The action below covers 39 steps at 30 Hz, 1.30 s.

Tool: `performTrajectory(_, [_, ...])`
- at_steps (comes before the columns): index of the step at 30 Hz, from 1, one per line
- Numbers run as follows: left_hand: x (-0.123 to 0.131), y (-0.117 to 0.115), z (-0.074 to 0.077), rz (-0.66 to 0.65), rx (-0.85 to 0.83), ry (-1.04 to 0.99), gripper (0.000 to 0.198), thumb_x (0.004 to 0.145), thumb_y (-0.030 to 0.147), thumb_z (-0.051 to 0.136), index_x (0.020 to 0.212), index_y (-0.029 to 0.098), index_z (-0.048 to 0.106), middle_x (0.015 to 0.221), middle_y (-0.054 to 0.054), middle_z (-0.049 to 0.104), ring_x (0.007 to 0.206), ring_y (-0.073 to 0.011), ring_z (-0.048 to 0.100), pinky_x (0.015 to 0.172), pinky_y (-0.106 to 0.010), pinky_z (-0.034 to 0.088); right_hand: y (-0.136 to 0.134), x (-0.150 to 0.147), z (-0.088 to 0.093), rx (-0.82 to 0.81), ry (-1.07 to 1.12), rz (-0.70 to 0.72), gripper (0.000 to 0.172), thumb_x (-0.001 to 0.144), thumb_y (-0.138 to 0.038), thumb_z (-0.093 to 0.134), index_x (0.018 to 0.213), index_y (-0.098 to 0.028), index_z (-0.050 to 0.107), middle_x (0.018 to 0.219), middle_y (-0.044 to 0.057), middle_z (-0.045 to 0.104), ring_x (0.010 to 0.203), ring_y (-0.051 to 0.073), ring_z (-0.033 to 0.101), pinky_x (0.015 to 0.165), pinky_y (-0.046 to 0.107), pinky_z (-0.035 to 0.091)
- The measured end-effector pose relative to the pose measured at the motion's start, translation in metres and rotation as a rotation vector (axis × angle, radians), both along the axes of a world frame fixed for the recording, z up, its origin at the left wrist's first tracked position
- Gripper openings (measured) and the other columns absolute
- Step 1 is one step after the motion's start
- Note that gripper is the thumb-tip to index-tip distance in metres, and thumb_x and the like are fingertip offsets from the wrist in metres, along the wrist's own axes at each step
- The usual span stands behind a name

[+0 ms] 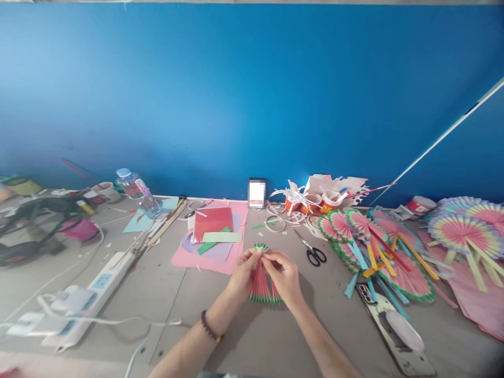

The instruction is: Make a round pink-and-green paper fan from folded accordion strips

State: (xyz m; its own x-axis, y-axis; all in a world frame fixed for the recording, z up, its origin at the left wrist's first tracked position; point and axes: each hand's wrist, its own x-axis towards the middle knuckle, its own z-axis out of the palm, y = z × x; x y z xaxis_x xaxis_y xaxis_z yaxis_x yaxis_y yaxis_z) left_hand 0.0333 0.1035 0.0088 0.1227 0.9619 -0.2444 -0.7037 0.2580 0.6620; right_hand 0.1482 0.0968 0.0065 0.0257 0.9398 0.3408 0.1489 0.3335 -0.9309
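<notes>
A pleated pink paper fan with green edges [260,286] stands folded between both hands above the grey table [185,294]. My left hand [244,273] pinches its upper left side, fingers closed on the pleats. My right hand [284,275] grips the right side, fingertips meeting near the green top. A beaded bracelet [210,328] circles my left wrist. Black scissors [313,251] lie just right of my hands.
Stacked coloured paper sheets [214,233] lie beyond the hands. Several finished paper fans [378,247] with stick handles spread at the right, a phone [397,331] beside them. A power strip [90,294], bottle [136,190] and sticks sit left. Paper cups [315,202] stand by the blue wall.
</notes>
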Motion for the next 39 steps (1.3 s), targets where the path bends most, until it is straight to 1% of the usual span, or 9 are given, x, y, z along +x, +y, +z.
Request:
performTrajectory(3, [-0.002,0.001,-0.003,-0.010,-0.021,-0.017,0.022,0.065,0.029,0.078,0.066,0.014,0.061,0.061,0.000,0.062,0.056,-0.0098,0.057,0.059,-0.022,0.045,0.000,-0.001,0.000,0.006,-0.001,0.021,0.013,0.079,-0.027,0.060,0.081,-0.018,0.069,0.086,0.007,0.065,0.067,0.014,0.060,0.055,0.023,0.048])
performTrajectory(9, [-0.005,0.002,0.000,-0.017,-0.045,0.006,0.025,0.061,0.031,0.080,0.065,0.013,0.062,0.057,0.001,0.060,0.052,-0.0088,0.054,0.055,-0.021,0.043,0.003,0.005,-0.001,-0.082,0.005,0.137,0.018,0.079,-0.026,0.058,0.089,-0.018,0.070,0.093,0.007,0.063,0.070,0.013,0.059,0.062,0.023,0.050])
performTrajectory(13, [-0.006,0.002,0.001,-0.027,-0.057,0.044,0.027,0.060,0.033,0.080,0.064,0.014,0.061,0.054,0.002,0.057,0.048,-0.0073,0.049,0.051,-0.021,0.038,0.004,0.012,0.003,-0.144,-0.034,0.219,0.023,0.080,-0.028,0.057,0.097,-0.019,0.071,0.096,0.006,0.062,0.068,0.012,0.057,0.061,0.023,0.049])
performTrajectory(19, [-0.007,0.003,-0.001,-0.008,-0.046,0.121,0.029,0.059,0.035,0.081,0.063,0.014,0.061,0.053,0.002,0.055,0.047,-0.0070,0.045,0.049,-0.021,0.033,0.006,0.021,0.004,-0.231,-0.065,0.314,0.030,0.082,-0.028,0.055,0.107,-0.020,0.068,0.094,0.005,0.062,0.075,0.013,0.057,0.064,0.022,0.049])
performTrajectory(26, [-0.006,0.005,-0.004,0.076,-0.029,0.164,0.029,0.058,0.031,0.082,0.065,0.014,0.059,0.052,0.006,0.050,0.045,-0.0036,0.038,0.049,-0.019,0.030,0.005,0.020,0.003,-0.243,-0.074,0.335,0.033,0.083,-0.027,0.054,0.113,-0.020,0.065,0.097,0.005,0.062,0.079,0.013,0.058,0.069,0.023,0.050])
performTrajectory(31, [-0.007,0.006,-0.007,0.093,-0.023,0.186,0.030,0.058,0.031,0.082,0.068,0.013,0.060,0.061,0.001,0.059,0.051,-0.0064,0.047,0.051,-0.020,0.034,0.005,0.019,0.000,-0.219,-0.106,0.337,0.033,0.083,-0.029,0.055,0.113,-0.019,0.065,0.095,0.005,0.063,0.079,0.013,0.059,0.069,0.023,0.050])
performTrajectory(33, [-0.007,0.006,-0.008,0.086,-0.022,0.183,0.030,0.058,0.032,0.082,0.069,0.013,0.061,0.062,0.001,0.060,0.051,-0.0071,0.048,0.051,-0.021,0.034,0.005,0.018,-0.001,-0.209,-0.105,0.333,0.033,0.084,-0.028,0.054,0.113,-0.020,0.065,0.096,0.005,0.064,0.081,0.014,0.060,0.070,0.023,0.051])
performTrajectory(36, [-0.008,0.007,-0.010,0.069,-0.022,0.163,0.028,0.059,0.032,0.081,0.069,0.013,0.063,0.058,0.002,0.058,0.049,-0.0062,0.046,0.051,-0.021,0.034,0.005,0.017,-0.001,-0.192,-0.120,0.322,0.033,0.084,-0.028,0.053,0.114,-0.020,0.065,0.098,0.006,0.066,0.086,0.015,0.062,0.075,0.026,0.052])
performTrajectory(39, [-0.008,0.008,-0.010,0.080,-0.021,0.134,0.026,0.058,0.029,0.081,0.067,0.013,0.063,0.058,0.002,0.058,0.050,-0.0063,0.047,0.052,-0.020,0.036,0.005,0.016,0.000,-0.166,-0.152,0.285,0.030,0.083,-0.026,0.054,0.110,-0.022,0.067,0.102,0.006,0.068,0.092,0.018,0.063,0.084,0.031,0.052])
